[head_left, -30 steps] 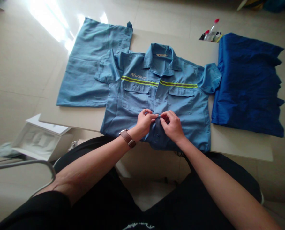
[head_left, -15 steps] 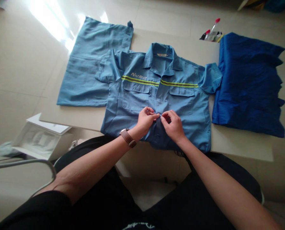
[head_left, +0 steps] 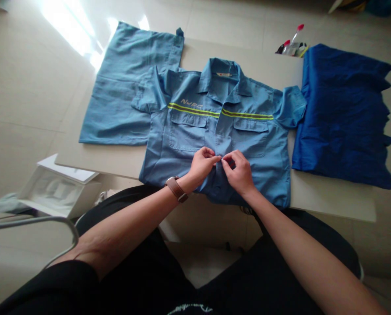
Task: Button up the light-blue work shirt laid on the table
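Note:
A light blue work shirt (head_left: 182,140) with yellow reflective stripes lies face up on the beige table (head_left: 329,197), collar away from me. My left hand (head_left: 200,166), with a brown watch on its wrist, pinches the left edge of the shirt's front placket just below the chest pockets. My right hand (head_left: 237,173) pinches the facing edge, fingertips almost meeting the left hand's. Both hands are closed on the fabric at the button line.
A second light blue garment (head_left: 126,83) lies flat at the table's left. A dark blue cloth (head_left: 343,113) covers the right end. Bottles with red caps (head_left: 292,43) stand at the far edge. A white box (head_left: 55,188) sits on the floor to the left.
Both hands shifted slightly up the placket, and the gap in the fabric between them has closed. The view drifted a little.

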Tool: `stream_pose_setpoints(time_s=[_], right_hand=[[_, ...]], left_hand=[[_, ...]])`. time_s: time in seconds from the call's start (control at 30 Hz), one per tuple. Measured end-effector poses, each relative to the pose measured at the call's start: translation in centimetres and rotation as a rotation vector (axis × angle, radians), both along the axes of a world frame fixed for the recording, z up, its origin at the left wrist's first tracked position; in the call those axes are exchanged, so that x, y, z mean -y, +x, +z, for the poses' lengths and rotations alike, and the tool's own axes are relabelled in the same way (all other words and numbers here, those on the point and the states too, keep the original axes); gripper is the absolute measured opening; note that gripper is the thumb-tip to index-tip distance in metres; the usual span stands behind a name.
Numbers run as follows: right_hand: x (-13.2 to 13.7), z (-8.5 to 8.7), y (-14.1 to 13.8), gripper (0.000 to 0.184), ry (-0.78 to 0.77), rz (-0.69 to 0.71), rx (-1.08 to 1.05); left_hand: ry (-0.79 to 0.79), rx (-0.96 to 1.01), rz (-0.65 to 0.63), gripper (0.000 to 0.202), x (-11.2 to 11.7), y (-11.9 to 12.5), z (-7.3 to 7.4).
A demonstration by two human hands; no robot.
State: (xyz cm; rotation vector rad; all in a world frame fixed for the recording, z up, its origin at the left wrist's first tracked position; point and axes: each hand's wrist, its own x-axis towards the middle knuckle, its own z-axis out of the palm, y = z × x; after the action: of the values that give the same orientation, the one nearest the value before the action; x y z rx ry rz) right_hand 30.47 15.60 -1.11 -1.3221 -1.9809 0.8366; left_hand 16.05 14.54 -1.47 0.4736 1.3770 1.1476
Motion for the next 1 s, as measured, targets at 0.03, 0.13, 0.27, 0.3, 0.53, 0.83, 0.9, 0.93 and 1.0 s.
stream_pose_setpoints(time_s=[0.03,0.13,0.27,0.3,0.53,0.83,0.9,0.93,1.0], right_hand=[[0.0,0.0,0.0,0.014,0.001,0.001,0.002],[0.1,0.0,0.0,0.014,0.012,0.002,0.004],[0.1,0.0,0.0,0.014,0.018,-0.003,0.003],[0.1,0.0,0.0,0.015,0.017,-0.007,0.002],[-0.2,-0.4,0.0,0.016,-0.098,-0.091,-0.122],[-0.9,-1.6,-0.2,0.028,-0.699,-0.346,-0.581],[-1.0,-1.4,-0.2,0.028,-0.727,-0.364,-0.601],[-1.0,-1.3,-0.3,0.028,-0.734,-0.373,-0.605],[-0.9,-1.2,-0.3,0.027,-0.736,-0.385,-0.611]], left_hand=[[-0.028,0.006,-0.004,0.026,0.0,0.0,0.1],[-0.103,0.041,-0.013,0.029,0.0,0.1,0.4],[-0.114,0.080,-0.017,0.028,0.1,0.2,0.7],[-0.109,0.083,-0.021,0.029,0.1,0.2,0.7],[-0.049,0.046,-0.047,0.031,0.3,0.1,0.6],[0.005,-0.007,-0.128,0.029,0.2,0.3,0.9],[0.008,-0.008,-0.145,0.032,0.2,0.3,1.0],[0.009,-0.009,-0.157,0.034,0.2,0.3,1.0],[0.014,-0.022,-0.177,0.038,0.2,0.2,0.9]])
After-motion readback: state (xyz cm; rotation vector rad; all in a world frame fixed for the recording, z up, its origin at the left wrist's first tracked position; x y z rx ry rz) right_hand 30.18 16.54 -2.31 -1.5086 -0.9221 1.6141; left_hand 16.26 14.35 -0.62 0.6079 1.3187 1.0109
